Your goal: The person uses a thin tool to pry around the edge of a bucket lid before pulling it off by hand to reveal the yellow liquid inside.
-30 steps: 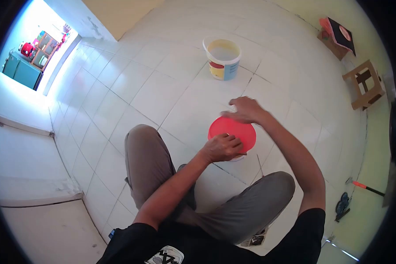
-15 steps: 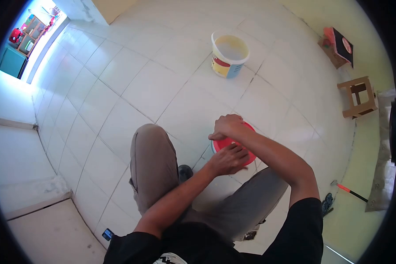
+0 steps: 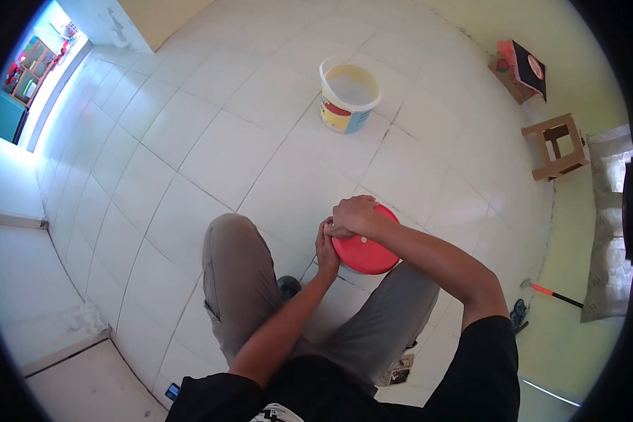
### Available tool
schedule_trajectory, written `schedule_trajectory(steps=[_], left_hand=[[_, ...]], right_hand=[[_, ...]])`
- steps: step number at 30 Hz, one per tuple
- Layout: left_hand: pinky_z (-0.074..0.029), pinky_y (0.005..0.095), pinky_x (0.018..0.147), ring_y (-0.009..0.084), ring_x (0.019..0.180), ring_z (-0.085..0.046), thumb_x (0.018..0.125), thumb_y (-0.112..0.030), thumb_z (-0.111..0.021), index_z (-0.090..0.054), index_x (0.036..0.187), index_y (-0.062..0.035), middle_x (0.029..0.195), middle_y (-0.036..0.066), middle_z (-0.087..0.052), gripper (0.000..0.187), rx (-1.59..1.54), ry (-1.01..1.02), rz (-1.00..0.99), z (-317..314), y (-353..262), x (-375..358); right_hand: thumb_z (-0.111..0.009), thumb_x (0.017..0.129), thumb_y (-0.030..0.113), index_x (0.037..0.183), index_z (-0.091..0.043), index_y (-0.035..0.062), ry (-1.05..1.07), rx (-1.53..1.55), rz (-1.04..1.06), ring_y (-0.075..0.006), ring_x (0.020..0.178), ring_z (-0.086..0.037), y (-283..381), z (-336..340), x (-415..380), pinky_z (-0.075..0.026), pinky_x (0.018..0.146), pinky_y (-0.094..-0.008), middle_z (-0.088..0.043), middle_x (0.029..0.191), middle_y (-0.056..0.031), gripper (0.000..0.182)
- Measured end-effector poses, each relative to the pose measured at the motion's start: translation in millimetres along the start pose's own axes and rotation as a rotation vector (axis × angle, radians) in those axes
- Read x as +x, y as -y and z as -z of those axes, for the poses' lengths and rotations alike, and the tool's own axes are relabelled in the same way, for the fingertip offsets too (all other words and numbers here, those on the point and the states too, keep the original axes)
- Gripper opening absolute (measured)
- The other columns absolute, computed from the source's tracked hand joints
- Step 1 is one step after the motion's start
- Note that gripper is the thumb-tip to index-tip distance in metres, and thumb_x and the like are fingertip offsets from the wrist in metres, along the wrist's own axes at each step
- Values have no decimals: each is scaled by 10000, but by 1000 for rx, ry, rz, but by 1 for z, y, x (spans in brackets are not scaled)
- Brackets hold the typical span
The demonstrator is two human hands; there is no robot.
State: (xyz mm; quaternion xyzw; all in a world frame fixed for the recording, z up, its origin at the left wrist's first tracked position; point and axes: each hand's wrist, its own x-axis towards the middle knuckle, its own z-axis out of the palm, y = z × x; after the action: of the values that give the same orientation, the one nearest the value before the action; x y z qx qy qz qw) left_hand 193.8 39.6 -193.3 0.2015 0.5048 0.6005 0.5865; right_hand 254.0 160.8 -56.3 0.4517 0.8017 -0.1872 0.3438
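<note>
A round red lid [image 3: 367, 252] lies between my knees, with a small pale spot near its middle; the container under it is mostly hidden. My left hand [image 3: 326, 247] is at the lid's left edge, fingers pointing up along the rim. Over the lid's upper left edge lies my right hand [image 3: 354, 215], its fingers curled down against the rim and meeting my left fingertips. Both hands are closed around the edge of the lid.
A white bucket [image 3: 350, 98] with a yellow and blue label stands on the tiled floor ahead. At the right are a brown stool [image 3: 558, 147], a cardboard box [image 3: 510, 79] and a hammer-like tool [image 3: 555, 295]. A phone [image 3: 172, 391] lies at lower left.
My left hand has moved from the top of the lid to its left edge, beside my right hand. The view has shifted slightly.
</note>
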Motion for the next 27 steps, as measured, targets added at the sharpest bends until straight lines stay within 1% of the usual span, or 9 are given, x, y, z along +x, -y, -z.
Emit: schedule_trajectory(steps=[1, 3, 6, 8, 12, 17, 20, 23, 27], left_hand=[[-505, 319, 992, 145, 1109, -622, 1175, -281, -353, -591, 1348, -16, 1183, 83, -674, 396, -14, 7, 7, -3, 2, -2], [-539, 366, 945, 235, 1050, -692, 1158, -296, -376, -635, 1316, -10, 1136, 132, -724, 418, 141, -46, -144, -4, 13, 0], [-551, 411, 940, 332, 1080, -718, 1141, -317, -393, -666, 1294, -15, 1176, 180, -739, 435, 447, -122, -225, -1, 10, -5], [-556, 447, 937, 393, 1107, -718, 1128, -324, -411, -682, 1279, -23, 1206, 202, -738, 432, 601, -162, -270, -4, 0, -7], [-555, 463, 958, 403, 1153, -703, 1107, -366, -461, -696, 1294, -62, 1244, 184, -736, 427, 673, -154, -234, -4, -14, -9], [-564, 447, 948, 383, 1139, -713, 1083, -405, -515, -695, 1306, -80, 1261, 154, -740, 433, 661, -116, -246, -5, -18, -10], [-574, 457, 899, 389, 1110, -722, 1077, -375, -529, -681, 1324, -107, 1253, 155, -740, 394, 825, -80, -262, -7, -24, -10], [-539, 510, 728, 448, 880, -716, 1050, -479, -526, -700, 1291, -204, 941, 178, -745, 405, 816, -112, -242, -8, -28, -8], [-551, 515, 715, 436, 865, -728, 1063, -361, -566, -662, 1313, -245, 956, 168, -756, 292, 976, -49, -211, -7, -36, -6]], right_hand=[[-531, 905, 608, 1157, -788, 4, 46, 29, -23, -578, 1042, -696, -2, 0, 4, -509, 942, -754, -735, 1148, -299, 702], [-570, 895, 569, 1230, -770, 15, 141, 87, -65, -592, 1214, -627, -1, 6, 5, -445, 974, -823, -707, 1249, -291, 678], [-510, 916, 574, 1121, -796, 4, 82, 30, 0, -541, 1008, -730, -3, 10, 0, -555, 946, -670, -745, 1099, -306, 669], [-514, 915, 564, 1105, -794, -8, 85, 78, -5, -504, 1037, -731, -7, 14, 2, -570, 941, -619, -744, 1097, -309, 664], [-519, 919, 549, 1068, -786, -38, 69, 175, 87, -452, 1060, -728, -15, 15, 8, -591, 909, -539, -742, 1074, -313, 662], [-486, 966, 563, 1010, -761, -88, 184, 160, 179, -474, 980, -726, -27, 21, 15, -587, 869, -525, -736, 1022, -328, 709], [-470, 987, 569, 980, -748, -110, 184, 164, 231, -483, 948, -725, -34, 24, 17, -582, 856, -529, -733, 1002, -336, 734], [-466, 992, 573, 989, -741, -122, 190, 188, 235, -483, 948, -725, -36, 24, 15, -580, 858, -532, -729, 1016, -344, 748], [-463, 995, 579, 1037, -733, -130, 239, 221, 204, -476, 966, -726, -40, 36, 11, -580, 860, -536, -718, 1064, -361, 760]])
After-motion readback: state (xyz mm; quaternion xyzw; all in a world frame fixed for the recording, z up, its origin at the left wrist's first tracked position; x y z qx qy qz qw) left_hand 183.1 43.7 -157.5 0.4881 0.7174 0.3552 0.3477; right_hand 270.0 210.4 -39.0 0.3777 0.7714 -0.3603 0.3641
